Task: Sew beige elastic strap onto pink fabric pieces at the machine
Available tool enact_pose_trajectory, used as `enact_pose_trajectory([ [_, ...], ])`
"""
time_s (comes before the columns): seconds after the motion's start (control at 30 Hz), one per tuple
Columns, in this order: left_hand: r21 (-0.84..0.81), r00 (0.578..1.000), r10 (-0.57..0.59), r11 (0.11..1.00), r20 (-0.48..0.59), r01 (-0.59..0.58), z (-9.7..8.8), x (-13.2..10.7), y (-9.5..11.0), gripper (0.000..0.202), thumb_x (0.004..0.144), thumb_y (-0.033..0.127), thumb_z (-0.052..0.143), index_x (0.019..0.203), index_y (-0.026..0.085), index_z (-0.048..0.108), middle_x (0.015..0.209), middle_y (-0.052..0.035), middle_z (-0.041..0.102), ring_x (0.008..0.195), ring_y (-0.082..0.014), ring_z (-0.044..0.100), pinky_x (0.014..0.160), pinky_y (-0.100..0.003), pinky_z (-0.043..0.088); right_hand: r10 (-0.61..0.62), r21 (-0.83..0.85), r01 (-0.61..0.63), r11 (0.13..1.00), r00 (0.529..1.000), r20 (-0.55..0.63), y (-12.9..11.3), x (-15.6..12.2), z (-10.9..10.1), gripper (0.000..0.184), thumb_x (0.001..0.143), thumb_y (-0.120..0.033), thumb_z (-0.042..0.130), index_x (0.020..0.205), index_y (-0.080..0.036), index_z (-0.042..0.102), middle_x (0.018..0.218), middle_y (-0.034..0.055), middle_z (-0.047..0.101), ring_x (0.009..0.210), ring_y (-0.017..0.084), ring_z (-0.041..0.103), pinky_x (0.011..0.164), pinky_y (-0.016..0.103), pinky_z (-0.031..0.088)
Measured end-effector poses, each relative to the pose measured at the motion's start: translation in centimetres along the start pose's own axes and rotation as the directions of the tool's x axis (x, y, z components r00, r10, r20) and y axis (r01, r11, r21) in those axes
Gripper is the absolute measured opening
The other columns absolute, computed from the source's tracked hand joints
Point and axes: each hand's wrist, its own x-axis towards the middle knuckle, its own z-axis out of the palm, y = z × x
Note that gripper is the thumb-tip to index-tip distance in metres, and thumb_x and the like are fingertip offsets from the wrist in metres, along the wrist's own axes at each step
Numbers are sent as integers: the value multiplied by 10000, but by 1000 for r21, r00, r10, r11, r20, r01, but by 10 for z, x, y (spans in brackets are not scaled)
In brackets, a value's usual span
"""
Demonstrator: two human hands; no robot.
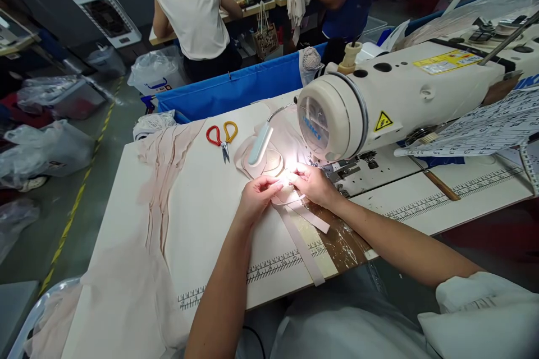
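Under the bright lamp, my left hand [258, 197] and my right hand [312, 184] pinch a pale pink fabric strip [297, 235] between their fingertips. The strip's ends hang toward the table's front edge. Both hands are close together, just left of the needle area of a cream sewing machine [332, 115]. Glare washes out the fabric right at my fingertips. Behind my hands, a coil of pink fabric [275, 162] lies beneath the white gooseneck lamp [261, 145].
Scissors [224, 143] with one red and one yellow handle lie on the white table [202, 213]. Layered pink fabric pieces [162, 190] drape over its left side. A wooden-handled tool [440, 184] rests at right. Two people work beyond the blue cloth barrier [244, 87].
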Motion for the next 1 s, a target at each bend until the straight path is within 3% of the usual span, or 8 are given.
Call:
enact_pose_trajectory([
  [0.1,-4,1000,23,1000,13,-23,1,-2,2,293,624,374,798,794,149,718,660,27,588,585,-85,451,552,-214,325,11,2,-11,1000,1000,-6,0,0,0,181,770,-312,560,650,-216,465,556,-45,438,533,121,396,464,239,301],
  [0.23,-33,999,54,998,9,-53,2,-2,2,313,623,399,813,772,142,713,724,-5,643,635,-107,504,578,-222,359,-1,27,0,1000,999,39,-2,-2,-3,187,799,-371,553,741,-193,550,635,-18,537,559,128,466,482,241,350],
  [0.33,-66,999,49,997,10,-48,2,-1,1,353,620,438,823,778,143,710,747,-20,663,660,-122,533,589,-227,374,10,110,-21,994,995,102,-4,-3,-4,229,779,-401,604,829,-179,580,676,-20,571,523,111,459,471,238,355],
  [0.47,-94,998,52,994,23,-50,3,-1,1,379,615,463,824,783,145,702,736,-20,658,645,-125,539,580,-231,380,27,195,-47,980,994,106,-2,-2,-2,229,762,-395,639,808,-183,565,668,-25,566,508,104,450,466,238,357],
  [0.67,53,993,115,992,-8,-115,7,-2,-2,326,672,445,757,740,146,649,682,-7,625,601,-113,513,546,-224,369,22,187,-32,982,998,58,1,1,0,222,802,-413,599,778,-197,555,664,0,579,568,135,500,506,260,394],
  [0.77,103,988,115,987,102,-125,10,-7,1,284,739,431,684,732,157,608,658,5,625,486,-83,448,475,-222,333,12,184,-15,983,1000,20,2,2,2,181,814,-383,590,783,-212,537,598,-29,515,530,128,452,483,258,368],
  [0.9,126,944,60,986,326,-106,12,-18,14,260,805,407,598,709,184,506,680,-1,668,404,-80,469,449,-235,358,2,174,1,985,1000,-22,3,3,3,150,813,-357,595,800,-215,548,586,-39,487,505,123,414,458,257,340],
  [1.0,147,925,20,986,380,-82,12,-21,18,280,811,395,591,693,200,430,702,-1,690,376,-77,485,454,-237,376,-20,172,26,985,999,-35,3,3,4,176,807,-381,598,814,-208,565,658,-16,537,558,133,449,490,260,372],
])
